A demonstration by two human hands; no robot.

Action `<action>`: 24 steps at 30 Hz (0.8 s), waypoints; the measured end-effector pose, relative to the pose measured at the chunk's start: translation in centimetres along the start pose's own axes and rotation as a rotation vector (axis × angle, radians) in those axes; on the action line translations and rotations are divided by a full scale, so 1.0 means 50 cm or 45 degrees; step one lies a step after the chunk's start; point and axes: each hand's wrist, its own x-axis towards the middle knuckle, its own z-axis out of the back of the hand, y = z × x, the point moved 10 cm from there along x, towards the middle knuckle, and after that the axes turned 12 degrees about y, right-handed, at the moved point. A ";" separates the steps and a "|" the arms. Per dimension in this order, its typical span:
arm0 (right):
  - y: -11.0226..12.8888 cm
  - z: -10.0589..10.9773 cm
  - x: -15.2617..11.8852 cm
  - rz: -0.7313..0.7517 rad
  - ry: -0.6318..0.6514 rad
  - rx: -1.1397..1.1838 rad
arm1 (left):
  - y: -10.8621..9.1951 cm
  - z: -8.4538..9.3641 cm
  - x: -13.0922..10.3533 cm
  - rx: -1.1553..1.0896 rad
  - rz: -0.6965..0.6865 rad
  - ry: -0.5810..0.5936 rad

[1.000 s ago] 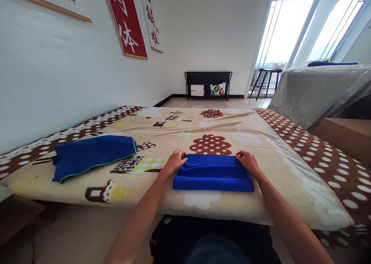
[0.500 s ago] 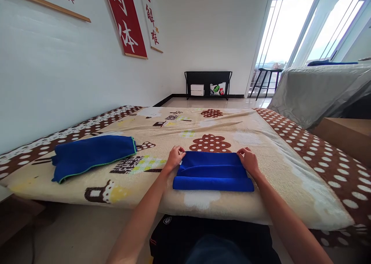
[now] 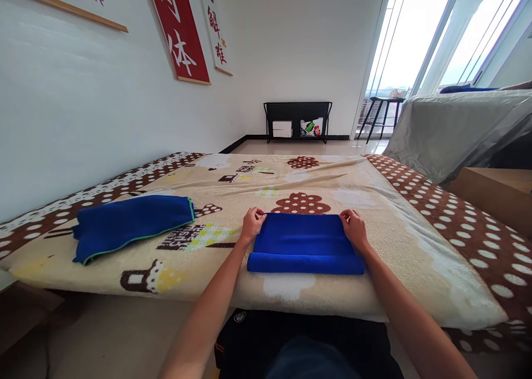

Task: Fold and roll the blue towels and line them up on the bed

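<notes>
A blue cloth (image 3: 305,235) lies in front of me near the bed's front edge, its near part folded or rolled into a thicker band. My left hand (image 3: 252,223) pinches its far left corner, and my right hand (image 3: 353,226) pinches the far right corner. Between the two hands the cloth is flat and smooth. Further left rests a second blue cloth (image 3: 135,224) with green edging, loosely laid and touched by neither hand.
The bed has a patterned beige blanket (image 3: 361,290) with brown dotted borders. A black rack (image 3: 297,113) stands at the far wall, a black stool (image 3: 386,101) by the window. At right are a covered piece of furniture (image 3: 436,129) and a cardboard box (image 3: 499,188).
The far edge of the blue cloth has moved slightly away from me with both hands. The crease across its middle has flattened out. The other cloth stays where it was.
</notes>
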 end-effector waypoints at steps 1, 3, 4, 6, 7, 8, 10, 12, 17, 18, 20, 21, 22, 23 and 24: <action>0.002 -0.001 -0.002 -0.005 0.007 -0.014 | 0.000 -0.002 -0.002 0.024 0.011 0.003; 0.004 -0.001 -0.007 -0.021 0.023 -0.053 | 0.000 -0.002 -0.007 0.087 0.044 -0.001; 0.006 0.002 -0.009 -0.035 0.028 -0.077 | -0.001 0.001 -0.011 0.124 0.065 -0.007; 0.009 0.015 -0.015 -0.071 0.018 -0.129 | -0.007 0.011 -0.021 0.197 0.096 -0.015; 0.014 0.022 -0.017 -0.084 0.011 -0.153 | -0.016 0.014 -0.026 0.226 0.092 -0.006; 0.023 0.028 -0.018 -0.081 0.012 -0.173 | -0.030 0.014 -0.031 0.248 0.065 0.022; 0.060 0.021 -0.020 0.002 0.080 -0.196 | -0.074 -0.006 -0.042 0.269 -0.055 0.137; 0.120 -0.018 -0.026 0.185 0.248 -0.204 | -0.133 -0.049 -0.055 0.269 -0.229 0.308; 0.228 -0.154 -0.071 0.529 0.663 -0.252 | -0.221 -0.193 -0.083 0.333 -0.468 0.786; 0.225 -0.169 -0.075 0.535 0.704 -0.269 | -0.216 -0.206 -0.081 0.347 -0.454 0.826; 0.197 -0.179 -0.073 0.496 0.741 -0.304 | -0.187 -0.208 -0.073 0.368 -0.398 0.843; 0.173 -0.175 -0.068 0.456 0.739 -0.320 | -0.165 -0.200 -0.069 0.380 -0.362 0.837; 0.144 -0.165 -0.063 0.406 0.725 -0.335 | -0.140 -0.186 -0.065 0.394 -0.321 0.821; 0.114 -0.153 -0.057 0.347 0.700 -0.350 | -0.113 -0.169 -0.061 0.408 -0.276 0.795; 0.084 -0.138 -0.053 0.285 0.668 -0.364 | -0.086 -0.148 -0.057 0.422 -0.227 0.763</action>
